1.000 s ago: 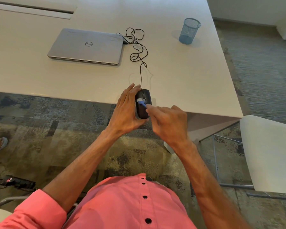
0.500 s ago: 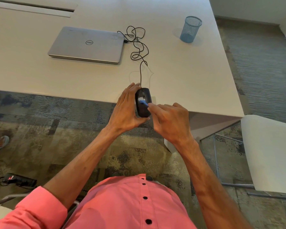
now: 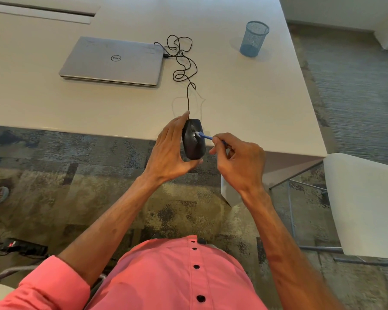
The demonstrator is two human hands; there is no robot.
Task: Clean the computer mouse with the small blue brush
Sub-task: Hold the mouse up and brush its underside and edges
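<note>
A black wired computer mouse (image 3: 194, 145) is held at the table's front edge by my left hand (image 3: 169, 151), fingers along its left side and thumb under its rear. My right hand (image 3: 239, 161) pinches the small blue brush (image 3: 205, 136) to the right of the mouse. The brush's pale bristle tip touches the mouse's top near the scroll wheel. The black cable (image 3: 184, 63) runs from the mouse's front across the table in loose loops to the laptop.
A closed silver laptop (image 3: 112, 61) lies on the white table (image 3: 255, 97) at the back left. A blue mesh pen cup (image 3: 253, 39) stands at the back right. A white chair (image 3: 363, 204) is at the right; a power strip (image 3: 23, 246) lies on the carpet.
My right hand has drawn back to the right, so more of the blue brush handle shows. The mouse has turned slightly in my left hand, its top now in view.
</note>
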